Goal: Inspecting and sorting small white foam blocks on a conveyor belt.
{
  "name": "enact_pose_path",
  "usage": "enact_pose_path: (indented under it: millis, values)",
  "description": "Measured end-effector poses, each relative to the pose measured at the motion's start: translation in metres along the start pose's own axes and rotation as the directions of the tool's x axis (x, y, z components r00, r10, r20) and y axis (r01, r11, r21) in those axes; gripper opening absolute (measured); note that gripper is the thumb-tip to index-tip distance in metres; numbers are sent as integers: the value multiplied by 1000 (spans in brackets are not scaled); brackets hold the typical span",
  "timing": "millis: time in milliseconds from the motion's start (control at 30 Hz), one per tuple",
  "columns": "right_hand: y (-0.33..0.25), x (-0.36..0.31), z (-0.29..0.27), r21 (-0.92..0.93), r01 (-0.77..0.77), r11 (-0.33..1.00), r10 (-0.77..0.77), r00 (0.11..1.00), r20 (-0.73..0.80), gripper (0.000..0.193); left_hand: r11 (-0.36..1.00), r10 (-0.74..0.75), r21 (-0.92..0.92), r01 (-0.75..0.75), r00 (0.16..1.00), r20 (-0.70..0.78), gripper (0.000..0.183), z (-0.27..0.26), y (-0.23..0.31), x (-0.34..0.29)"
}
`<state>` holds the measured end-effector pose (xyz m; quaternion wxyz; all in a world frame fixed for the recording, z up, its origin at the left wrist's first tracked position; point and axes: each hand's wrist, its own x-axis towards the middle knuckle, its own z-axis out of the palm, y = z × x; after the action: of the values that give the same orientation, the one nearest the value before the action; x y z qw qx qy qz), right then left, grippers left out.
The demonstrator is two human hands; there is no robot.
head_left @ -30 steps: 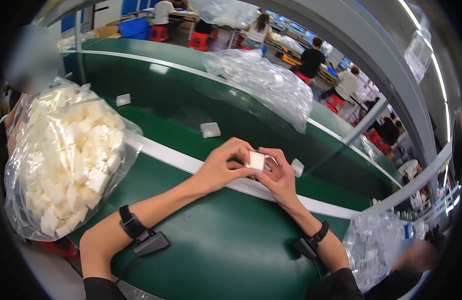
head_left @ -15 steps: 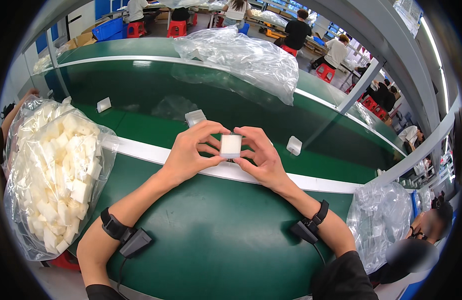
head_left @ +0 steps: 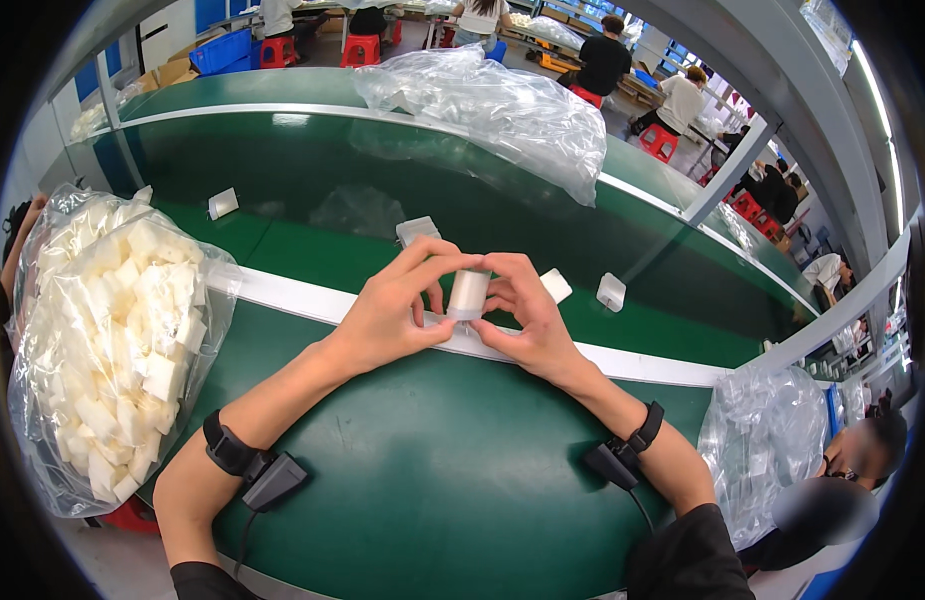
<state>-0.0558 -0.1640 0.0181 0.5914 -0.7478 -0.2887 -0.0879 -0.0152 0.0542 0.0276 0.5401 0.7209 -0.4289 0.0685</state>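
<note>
Between my two hands is a small clear plastic box [head_left: 469, 293] with a white block inside, held upright above the white rail. My left hand [head_left: 387, 308] pinches its left side, with the fingertips along the top and the thumb low down. Opposite, my right hand [head_left: 530, 318] grips the right side the same way, and the fingertips of both hands meet over the top edge. Just behind my left fingers lies another whitish box [head_left: 417, 231] on the green belt. Beside my right knuckles is a similar white piece [head_left: 555, 286], partly hidden.
A large clear bag of cream-white foam blocks [head_left: 117, 350] stands at my left. Small boxes lie on the belt at far left [head_left: 222, 204] and right [head_left: 610, 292]. Crumpled clear bags [head_left: 492, 115] rest beyond the belt, others [head_left: 762, 440] at right. A white rail [head_left: 292, 299] edges my green table [head_left: 432, 450].
The loose boxes have drifted right along the belt, and one shows more beside my right hand. The held box has turned slightly, and my fingertips have closed together over its top.
</note>
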Motion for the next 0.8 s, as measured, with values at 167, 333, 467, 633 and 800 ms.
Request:
enact_pose_path:
  millis: [167, 333, 467, 633, 800]
  values:
    - [0, -1, -2, -155, 14, 988, 6, 992, 126, 60, 999, 51, -20, -50, 998, 49, 64, 8, 6, -2]
    - [2, -2, 0, -40, -41, 998, 48, 981, 186, 68, 999, 42, -25, -41, 998, 44, 55, 9, 6, -3]
    - [2, -5, 1, -55, -66, 996, 72, 989, 131, 78, 998, 59, 16, -60, 997, 41, 46, 11, 6, -3]
    - [5, -1, 1, -254, 26, 967, -42, 997, -57, 74, 989, -10, -145, 23, 996, 83, 79, 13, -1, 1]
    - [13, 0, -7, -196, -167, 966, 72, 907, -415, 62, 712, -82, 701, 49, 997, 13, 66, 14, -35, 15]
